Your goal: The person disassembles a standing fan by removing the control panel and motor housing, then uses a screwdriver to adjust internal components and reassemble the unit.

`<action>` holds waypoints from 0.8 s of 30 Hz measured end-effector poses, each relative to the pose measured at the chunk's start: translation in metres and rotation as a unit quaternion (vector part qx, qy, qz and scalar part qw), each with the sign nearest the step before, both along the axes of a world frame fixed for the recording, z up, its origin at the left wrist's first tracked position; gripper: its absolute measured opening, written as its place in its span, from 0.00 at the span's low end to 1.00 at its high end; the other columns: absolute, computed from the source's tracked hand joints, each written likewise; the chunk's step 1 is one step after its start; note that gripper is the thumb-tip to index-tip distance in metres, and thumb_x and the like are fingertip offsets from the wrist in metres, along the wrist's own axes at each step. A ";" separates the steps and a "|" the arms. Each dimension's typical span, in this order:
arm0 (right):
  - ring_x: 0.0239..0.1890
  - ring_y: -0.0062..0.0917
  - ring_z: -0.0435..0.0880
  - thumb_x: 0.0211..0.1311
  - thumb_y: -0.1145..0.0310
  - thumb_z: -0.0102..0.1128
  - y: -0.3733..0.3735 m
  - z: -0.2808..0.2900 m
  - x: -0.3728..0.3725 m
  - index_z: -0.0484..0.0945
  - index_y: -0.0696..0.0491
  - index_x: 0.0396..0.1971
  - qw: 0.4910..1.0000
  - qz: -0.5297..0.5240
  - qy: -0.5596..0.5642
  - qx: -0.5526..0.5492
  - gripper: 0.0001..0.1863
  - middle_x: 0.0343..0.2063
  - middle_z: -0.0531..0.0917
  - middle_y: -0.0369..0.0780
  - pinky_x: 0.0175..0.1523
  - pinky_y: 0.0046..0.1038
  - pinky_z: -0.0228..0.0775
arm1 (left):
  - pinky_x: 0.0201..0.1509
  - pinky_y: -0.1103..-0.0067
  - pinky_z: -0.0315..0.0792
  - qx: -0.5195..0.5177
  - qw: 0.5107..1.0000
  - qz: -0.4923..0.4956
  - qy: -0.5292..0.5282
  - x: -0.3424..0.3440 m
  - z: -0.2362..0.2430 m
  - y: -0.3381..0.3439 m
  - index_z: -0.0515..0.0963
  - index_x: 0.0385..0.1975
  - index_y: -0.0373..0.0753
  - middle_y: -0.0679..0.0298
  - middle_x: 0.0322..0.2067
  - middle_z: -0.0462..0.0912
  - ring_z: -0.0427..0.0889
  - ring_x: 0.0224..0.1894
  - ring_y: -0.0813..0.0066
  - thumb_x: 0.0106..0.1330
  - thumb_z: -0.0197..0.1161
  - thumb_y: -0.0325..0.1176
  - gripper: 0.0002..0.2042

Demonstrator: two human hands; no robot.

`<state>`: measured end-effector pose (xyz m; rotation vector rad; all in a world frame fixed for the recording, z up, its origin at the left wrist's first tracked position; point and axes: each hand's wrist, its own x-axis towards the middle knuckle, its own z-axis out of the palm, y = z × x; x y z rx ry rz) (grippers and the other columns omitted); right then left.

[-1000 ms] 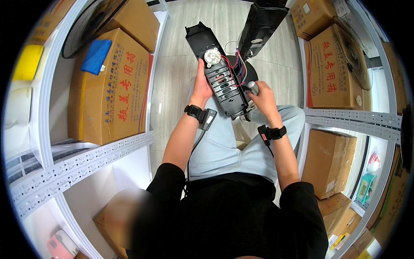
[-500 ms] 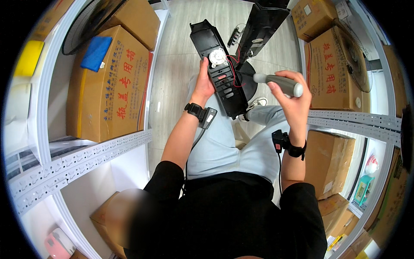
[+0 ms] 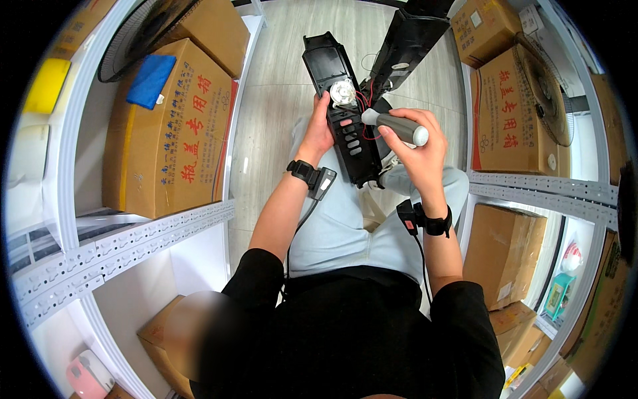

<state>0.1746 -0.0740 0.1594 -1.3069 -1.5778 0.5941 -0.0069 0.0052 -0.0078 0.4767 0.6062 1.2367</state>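
Right hand [image 3: 420, 149] fist-wrapped round grey screwdriver handle [image 3: 395, 128], tip aimed at 9 o'clock into black housing [image 3: 345, 113]. Left hand [image 3: 320, 132] clamps housing's left edge, steadying it on lap. Looks like mid-screw work near white round part [image 3: 343, 92] w/ red wires [image 3: 365, 100]; next needs tip seated square. Cardboard boxes [image 3: 173, 126] at 9 o'clock, shelf rails [image 3: 119, 243] below.

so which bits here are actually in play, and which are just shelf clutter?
In play:
- black plastic housing, steadied by the left hand
- grey-handled screwdriver in the right hand
- red wires

Lying about:
- cardboard boxes on the shelves
- blue pad
- fan guard
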 end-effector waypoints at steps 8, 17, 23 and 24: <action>0.41 0.27 0.82 0.48 0.70 0.74 0.003 0.003 0.000 0.80 0.53 0.40 0.999 0.026 -0.031 0.000 0.18 0.38 0.82 0.39 0.45 0.27 0.74 | 0.43 0.73 0.79 -0.003 1.000 0.002 0.013 0.002 0.014 -0.005 0.62 0.55 0.50 0.65 0.50 0.76 0.80 0.48 0.73 0.72 0.49 0.51 0.18; 0.25 0.31 0.84 0.55 0.63 0.70 0.015 0.040 -0.020 0.74 0.52 0.40 0.976 -0.053 -0.210 0.002 0.17 0.34 0.82 0.42 0.29 0.29 0.74 | 0.39 0.77 0.78 0.000 0.997 0.004 0.075 0.007 0.018 -0.007 0.61 0.57 0.51 0.67 0.50 0.76 0.80 0.46 0.76 0.73 0.49 0.49 0.18; 0.26 0.40 0.81 0.56 0.65 0.66 0.034 0.055 -0.014 0.74 0.51 0.35 0.935 0.078 -0.333 0.092 0.12 0.30 0.80 0.43 0.30 0.36 0.73 | 0.39 0.74 0.80 -0.027 0.997 -0.003 0.066 0.007 0.027 -0.011 0.61 0.57 0.49 0.66 0.48 0.75 0.80 0.45 0.75 0.73 0.50 0.49 0.18; 0.27 0.41 0.80 0.56 0.65 0.66 0.041 0.054 -0.010 0.74 0.50 0.36 0.928 0.142 -0.313 0.145 0.11 0.29 0.79 0.43 0.31 0.38 0.73 | 0.39 0.74 0.80 -0.033 0.997 -0.006 0.065 0.007 0.027 -0.011 0.61 0.56 0.49 0.65 0.48 0.75 0.80 0.45 0.74 0.73 0.50 0.49 0.19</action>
